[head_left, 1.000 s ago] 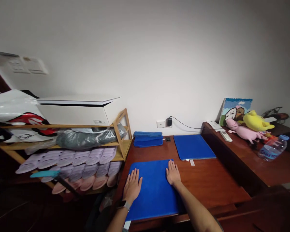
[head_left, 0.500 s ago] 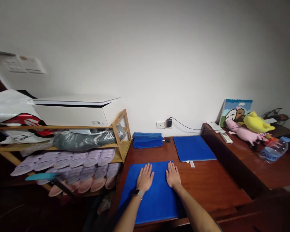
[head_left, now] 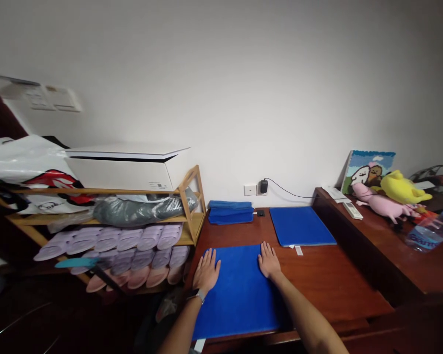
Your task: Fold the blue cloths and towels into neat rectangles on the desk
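Observation:
A blue cloth (head_left: 239, 290) lies spread flat on the reddish-brown table (head_left: 317, 275), with a white tag at its lower left corner. My left hand (head_left: 206, 272), a watch on its wrist, rests palm down on the cloth's upper left edge, fingers stretched out. Flat on the upper right corner lies my right hand (head_left: 269, 261), its fingers also extended. Neither hand grips anything. Behind them, a second blue cloth (head_left: 300, 225) is laid out flat, with white tags at its front edge. Folded blue cloths (head_left: 231, 213) sit by the wall.
On the left stands a wooden rack (head_left: 192, 206) with slippers (head_left: 118, 238), a wrapped bundle and a white box (head_left: 121, 172). A raised surface on the right holds a remote (head_left: 353, 210), plush toys (head_left: 400, 187) and a bottle (head_left: 430, 233). A black charger (head_left: 263, 186) is plugged into the wall.
My left hand has slid left across the cloth to its edge. My right hand stays at the upper right corner. The tag at the lower left now shows, and the view has shifted slightly.

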### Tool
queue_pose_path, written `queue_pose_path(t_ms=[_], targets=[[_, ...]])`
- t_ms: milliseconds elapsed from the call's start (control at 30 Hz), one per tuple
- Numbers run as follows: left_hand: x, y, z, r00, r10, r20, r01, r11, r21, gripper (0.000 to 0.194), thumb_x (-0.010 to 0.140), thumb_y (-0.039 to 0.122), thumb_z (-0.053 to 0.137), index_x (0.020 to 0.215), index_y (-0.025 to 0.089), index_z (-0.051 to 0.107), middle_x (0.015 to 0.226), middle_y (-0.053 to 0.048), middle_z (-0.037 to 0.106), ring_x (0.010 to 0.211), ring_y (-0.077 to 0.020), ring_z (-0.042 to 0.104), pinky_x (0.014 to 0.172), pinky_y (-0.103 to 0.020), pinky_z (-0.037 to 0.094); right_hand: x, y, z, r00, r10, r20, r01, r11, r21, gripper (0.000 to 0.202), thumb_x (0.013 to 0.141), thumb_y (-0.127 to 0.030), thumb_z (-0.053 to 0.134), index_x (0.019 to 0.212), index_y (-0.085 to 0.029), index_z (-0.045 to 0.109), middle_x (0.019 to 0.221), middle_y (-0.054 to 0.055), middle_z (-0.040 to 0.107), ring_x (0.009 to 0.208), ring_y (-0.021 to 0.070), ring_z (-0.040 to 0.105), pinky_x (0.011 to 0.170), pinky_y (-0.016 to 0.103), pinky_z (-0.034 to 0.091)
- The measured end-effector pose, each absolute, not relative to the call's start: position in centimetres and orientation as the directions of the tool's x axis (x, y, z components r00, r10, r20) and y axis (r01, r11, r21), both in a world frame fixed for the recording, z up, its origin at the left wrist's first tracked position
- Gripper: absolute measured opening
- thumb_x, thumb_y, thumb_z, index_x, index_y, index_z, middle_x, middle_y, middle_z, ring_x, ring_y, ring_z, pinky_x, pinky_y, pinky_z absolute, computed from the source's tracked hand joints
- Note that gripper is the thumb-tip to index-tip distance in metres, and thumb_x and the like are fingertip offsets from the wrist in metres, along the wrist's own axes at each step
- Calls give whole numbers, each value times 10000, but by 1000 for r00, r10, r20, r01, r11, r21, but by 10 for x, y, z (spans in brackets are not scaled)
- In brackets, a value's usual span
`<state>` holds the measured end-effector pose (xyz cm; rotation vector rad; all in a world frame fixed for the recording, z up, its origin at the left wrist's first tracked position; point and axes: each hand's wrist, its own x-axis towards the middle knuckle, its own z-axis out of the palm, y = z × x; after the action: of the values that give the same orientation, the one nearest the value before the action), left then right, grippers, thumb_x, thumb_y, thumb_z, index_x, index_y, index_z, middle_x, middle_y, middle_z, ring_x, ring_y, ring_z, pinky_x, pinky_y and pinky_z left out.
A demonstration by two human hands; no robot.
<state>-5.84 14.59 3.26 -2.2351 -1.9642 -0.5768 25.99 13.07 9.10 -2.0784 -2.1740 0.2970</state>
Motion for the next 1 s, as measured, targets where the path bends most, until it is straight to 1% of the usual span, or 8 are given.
queue_pose_path(t_ms=[200,300,400,467,567,700,867,1000], targets=[[-53,150,45,162,921,354,964,-225,145,667,1056,401,304,1596,109,563,1639,-196,589,1557,-355,520,1304,-598,383,263,134,79,-48,999,-8,969,44,-241,683,1109,-345,226,1744,-92,244,1818,90,204,1705,218,169,1375,401,156],[-10,156,49,276,895,351,931,-340,136,642,1076,352,279,1638,146,510,1689,-146,541,1595,-300,473,1333,-554,349,263,135,76,-47,999,-4,967,45,-251,685,1109,-355,225,1744,-98,250,1819,83,198,1706,215,168,1376,407,158],[49,157,45,385,861,332,885,-447,134,626,1112,411,277,1674,202,455,1737,-86,481,1620,-244,434,1337,-476,349,263,136,76,-48,999,-16,966,42,-256,694,1110,-363,214,1744,-81,240,1820,87,189,1709,217,151,1381,414,140],[75,156,40,419,854,309,868,-477,140,627,1118,473,302,1668,221,469,1729,-74,492,1606,-231,455,1326,-446,368,263,136,76,-49,999,-17,966,43,-255,695,1111,-361,215,1741,-71,243,1820,93,192,1709,219,151,1381,411,134],[67,154,36,378,882,280,889,-431,158,634,1114,507,323,1656,223,490,1716,-93,505,1598,-254,469,1320,-480,378,264,135,76,-49,999,-17,968,44,-246,689,1114,-359,211,1742,-75,245,1821,91,200,1708,218,157,1380,403,138],[-9,149,37,226,940,255,944,-276,179,666,1106,468,289,1666,154,465,1723,-166,478,1615,-327,439,1321,-588,354,264,132,79,-44,998,-33,970,35,-240,692,1119,-377,210,1751,-95,216,1826,89,185,1709,219,153,1382,408,130],[-65,141,42,169,958,230,960,-213,182,678,1082,477,314,1659,163,481,1712,-147,512,1616,-320,438,1330,-560,349,261,131,98,-55,995,-84,969,32,-246,697,1116,-362,219,1753,-79,196,1829,100,158,1711,229,134,1384,419,125],[-62,145,51,182,958,223,955,-226,191,677,1081,477,315,1657,163,482,1697,-162,527,1606,-323,455,1315,-577,367,257,114,115,-69,996,-63,969,52,-241,683,1101,-314,282,1733,-55,281,1814,137,222,1705,265,180,1383,461,153]])
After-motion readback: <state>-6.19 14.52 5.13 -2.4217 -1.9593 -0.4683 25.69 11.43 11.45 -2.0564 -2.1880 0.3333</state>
